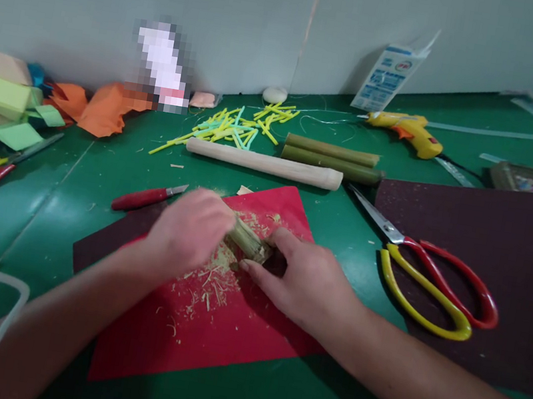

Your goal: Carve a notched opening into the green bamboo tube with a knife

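Note:
My left hand [188, 231] is closed around one end of a short greenish bamboo piece [249, 243], and the hand is a little blurred. My right hand [307, 280] grips the other end with curled fingers; something dark sits under its fingers, too hidden to name. Both hands hover over a red paper sheet [205, 331] strewn with pale shavings [207, 281]. A red-handled knife [145, 197] lies just left of the sheet.
Large scissors [429, 276] with red and yellow handles rest on a dark sheet [500, 257] at right. Behind lie a wooden rod [265, 163], two green bamboo sticks [331, 157], coloured straws [232, 127], a yellow glue gun [411, 131] and folded papers [2, 110] at left.

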Available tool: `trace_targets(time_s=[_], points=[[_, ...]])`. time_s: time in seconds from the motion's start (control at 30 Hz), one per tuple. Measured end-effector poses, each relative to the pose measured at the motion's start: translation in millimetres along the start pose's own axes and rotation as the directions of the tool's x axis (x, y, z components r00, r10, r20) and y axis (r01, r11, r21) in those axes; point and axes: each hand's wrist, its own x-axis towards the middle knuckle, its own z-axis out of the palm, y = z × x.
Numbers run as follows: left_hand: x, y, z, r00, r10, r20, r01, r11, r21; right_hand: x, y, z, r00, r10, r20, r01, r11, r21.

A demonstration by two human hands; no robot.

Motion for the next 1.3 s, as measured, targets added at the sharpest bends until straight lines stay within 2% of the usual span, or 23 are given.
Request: trace_targets(time_s=[0.07, 0.1, 0.23, 0.33, 0.37, 0.47, 0.6, 0.73, 0.77, 0.83, 0.93, 1.0, 1.1, 1.13, 1.2, 1.3], points=[[0, 1, -1, 0.992, -0.122, -0.043, 0.124, 0.991, 0.051, 0, -1, 0, 1.0, 0.005, -0.005, -0.005, 1.0, 0.005], [0, 2, -2, 0.992, -0.119, -0.034, 0.121, 0.991, 0.056, 0, -1, 0, 1.0, 0.007, 0.0, -0.007, 1.0, 0.01], [-1, 4, -2, 0.997, 0.054, 0.054, -0.052, 0.998, -0.037, 0, -1, 0, 0.999, 0.028, 0.024, -0.029, 0.999, 0.027], [-1, 4, -3, 0.995, -0.092, -0.024, 0.093, 0.995, 0.024, 0, 0, 1, 0.998, 0.059, 0.026, -0.06, 0.997, 0.039], [-1, 4, -2, 0.996, -0.089, -0.013, 0.089, 0.996, 0.03, 0, 0, 1, 0.998, 0.06, 0.031, -0.062, 0.997, 0.04], [-1, 5, -2, 0.997, 0.034, 0.064, -0.031, 0.998, -0.048, 1, 0, 1, 0.997, 0.057, 0.042, -0.059, 0.998, 0.039], [0, 9, -1, 0.996, -0.087, -0.007, 0.087, 0.996, 0.005, 1, -1, 1, 0.998, 0.061, 0.034, -0.063, 0.997, 0.043], [1, 12, 0, 0.997, 0.043, 0.069, -0.036, 0.994, -0.104, 1, -1, 1, 0.998, 0.049, 0.033, -0.05, 0.998, 0.027], [1, 10, -1, 0.999, 0.002, 0.053, 0.004, 0.994, -0.108, 1, -1, 1, 0.999, 0.044, 0.027, -0.045, 0.999, 0.025], [1, 6, -5, 0.987, -0.161, 0.003, 0.16, 0.974, -0.161, 1, 0, 1, 0.999, 0.036, 0.019, -0.037, 0.999, 0.023], [2, 3, -11, 0.892, -0.451, -0.008, 0.411, 0.821, -0.397, 1, 0, 0, 0.999, 0.032, 0.026, -0.033, 0.999, 0.023], [4, 6, -15, 0.814, -0.573, 0.094, 0.523, 0.653, -0.547, 0, 1, 0, 0.999, 0.025, 0.034, -0.026, 0.999, 0.028], [7, 11, -19, 0.713, -0.633, 0.302, 0.644, 0.419, -0.641, -1, 2, -1, 0.999, 0.023, 0.027, -0.023, 0.999, 0.022], [9, 12, -21, 0.693, -0.629, 0.351, 0.663, 0.366, -0.654, -1, 2, -1, 0.999, 0.02, 0.027, -0.021, 1.0, 0.021], [10, 13, -25, 0.689, -0.598, 0.41, 0.677, 0.329, -0.659, -1, 3, -1, 1.0, 0.013, 0.027, -0.014, 1.0, 0.013], [10, 16, -31, 0.707, -0.547, 0.447, 0.686, 0.378, -0.622, -1, 3, 0, 0.999, 0.016, 0.029, -0.016, 1.0, -0.012]])
